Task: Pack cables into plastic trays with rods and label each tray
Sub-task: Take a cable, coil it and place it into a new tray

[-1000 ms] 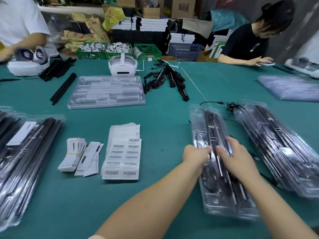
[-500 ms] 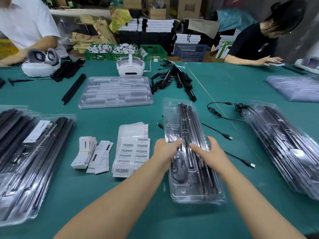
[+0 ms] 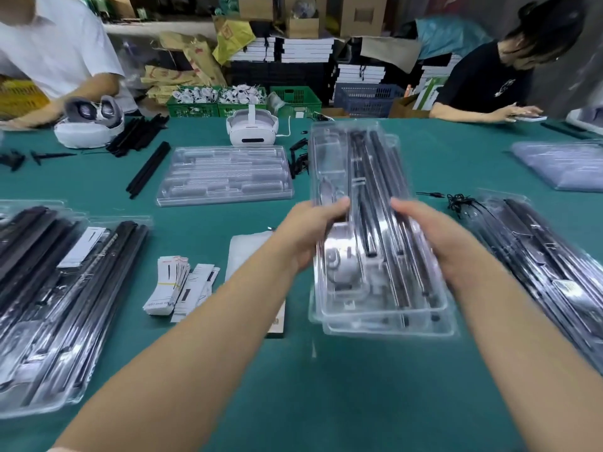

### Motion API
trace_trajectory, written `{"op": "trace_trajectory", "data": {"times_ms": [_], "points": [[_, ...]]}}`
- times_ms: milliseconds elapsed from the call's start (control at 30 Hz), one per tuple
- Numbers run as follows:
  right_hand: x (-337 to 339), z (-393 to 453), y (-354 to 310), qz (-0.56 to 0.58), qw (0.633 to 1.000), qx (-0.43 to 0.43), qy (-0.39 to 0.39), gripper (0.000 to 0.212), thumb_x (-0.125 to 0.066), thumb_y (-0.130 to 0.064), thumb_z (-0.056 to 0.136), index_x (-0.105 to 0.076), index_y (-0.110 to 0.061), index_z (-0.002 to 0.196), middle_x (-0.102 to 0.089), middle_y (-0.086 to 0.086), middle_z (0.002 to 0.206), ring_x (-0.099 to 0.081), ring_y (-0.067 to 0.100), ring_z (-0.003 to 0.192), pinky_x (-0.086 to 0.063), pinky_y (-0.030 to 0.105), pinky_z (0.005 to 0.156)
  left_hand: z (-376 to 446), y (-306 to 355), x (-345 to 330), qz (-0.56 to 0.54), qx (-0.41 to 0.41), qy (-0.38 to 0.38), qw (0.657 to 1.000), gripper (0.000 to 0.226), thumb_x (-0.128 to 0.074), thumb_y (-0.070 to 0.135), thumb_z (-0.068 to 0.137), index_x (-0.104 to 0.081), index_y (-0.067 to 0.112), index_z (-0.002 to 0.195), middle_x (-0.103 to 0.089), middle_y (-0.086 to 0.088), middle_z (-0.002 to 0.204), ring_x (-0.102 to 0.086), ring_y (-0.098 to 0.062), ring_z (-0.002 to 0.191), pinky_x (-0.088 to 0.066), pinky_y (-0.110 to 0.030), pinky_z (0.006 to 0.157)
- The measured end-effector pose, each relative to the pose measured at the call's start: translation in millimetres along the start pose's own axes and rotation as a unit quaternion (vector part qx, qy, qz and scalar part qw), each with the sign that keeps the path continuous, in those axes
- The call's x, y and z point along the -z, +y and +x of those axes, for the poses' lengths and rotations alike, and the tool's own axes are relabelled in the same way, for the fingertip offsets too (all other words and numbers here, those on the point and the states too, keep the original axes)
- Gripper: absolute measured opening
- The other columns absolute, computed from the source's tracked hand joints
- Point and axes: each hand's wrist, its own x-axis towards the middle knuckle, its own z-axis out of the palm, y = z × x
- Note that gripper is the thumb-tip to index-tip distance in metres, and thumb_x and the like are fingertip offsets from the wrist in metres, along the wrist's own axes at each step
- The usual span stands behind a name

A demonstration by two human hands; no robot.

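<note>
Between the two hands, lifted above the green table (image 3: 326, 402), is a clear plastic tray (image 3: 375, 223) with black rods (image 3: 381, 197) lying lengthwise in it. The left hand (image 3: 310, 233) grips the tray's left edge, thumb on top; the right hand (image 3: 434, 236) grips the right edge the same way. A second clear shell shows just under the tray's near end; whether it is a lid or another tray I cannot tell.

Left of the left hand lie a bundle of paper labels (image 3: 173, 285) and, partly hidden by the left forearm, a sheet with barcodes (image 3: 277, 318). Further left sits a pile of filled trays (image 3: 55, 288). Right of the right hand is another pile of filled trays (image 3: 548, 265), with a loose black cable (image 3: 456, 202) at its far end. Beyond the hands lie an empty tray (image 3: 225, 174), loose black rods (image 3: 148, 169) and a white headset (image 3: 253, 128). Two other people work at the table's far side.
</note>
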Motion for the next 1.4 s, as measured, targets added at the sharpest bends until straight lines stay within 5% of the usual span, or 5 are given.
{"op": "trace_trajectory", "data": {"times_ms": [233, 500, 600, 800, 1400], "points": [[13.0, -1.4, -52.5, 0.107, 0.986, 0.119, -0.051, 0.043, -0.055, -0.031, 0.095, -0.058, -0.010, 0.132, -0.070, 0.011, 0.107, -0.069, 0.025, 0.090, -0.058, 0.039, 0.076, -18.0, 52.0, -14.7, -0.097, -0.094, 0.009, 0.991, 0.034, -0.072, 0.024, 0.091, -0.061, 0.002, 0.115, -0.075, -0.005, 0.078, -0.070, -0.017, 0.061, -0.059, -0.033, 0.060], [47.9, -1.9, 48.4, -0.095, 0.993, -0.059, 0.030, 0.070, -0.071, -0.045, 0.077, -0.052, -0.021, 0.140, -0.075, 0.000, 0.107, -0.072, 0.022, 0.096, -0.055, 0.047, 0.086, 0.4, -59.6, -61.0, -0.017, 0.049, 0.045, 0.998, 0.048, -0.075, 0.030, 0.088, -0.052, 0.007, 0.123, -0.068, -0.003, 0.110, -0.068, -0.016, 0.097, -0.055, -0.038, 0.089], [53.7, -4.4, 88.3, -0.099, 0.989, -0.107, 0.032, 0.078, -0.071, -0.041, 0.074, -0.045, -0.024, 0.145, -0.076, -0.007, 0.093, -0.073, 0.009, 0.079, -0.055, 0.031, 0.062, -1.5, -101.5, -67.0, 0.067, 0.058, 0.046, 0.995, 0.056, -0.069, 0.037, 0.092, -0.041, 0.016, 0.136, -0.057, 0.011, 0.110, -0.053, 0.003, 0.084, -0.044, -0.021, 0.079], [71.7, -0.2, 116.1, -0.118, 0.981, -0.092, 0.123, 0.050, -0.074, -0.024, 0.088, -0.056, -0.026, 0.135, -0.064, -0.009, 0.108, -0.067, 0.003, 0.088, -0.048, 0.019, 0.079, 7.3, -118.0, -77.7, 0.355, 0.059, 0.025, 0.933, 0.088, -0.055, 0.059, 0.091, -0.015, 0.016, 0.157, -0.027, -0.015, 0.156, -0.025, -0.036, 0.143, -0.032, -0.050, 0.112], [80.7, 0.7, 106.2, -0.253, 0.937, -0.027, 0.238, 0.040, -0.075, -0.035, 0.085, -0.067, -0.017, 0.120, -0.064, -0.005, 0.105, -0.058, 0.015, 0.093, -0.041, 0.036, 0.085, -0.5, -104.1, -82.3, 0.388, 0.018, -0.050, 0.920, 0.051, -0.040, 0.042, 0.104, -0.036, 0.005, 0.139, -0.031, -0.011, 0.143, -0.052, -0.034, 0.115, -0.047, -0.042, 0.094]]}}
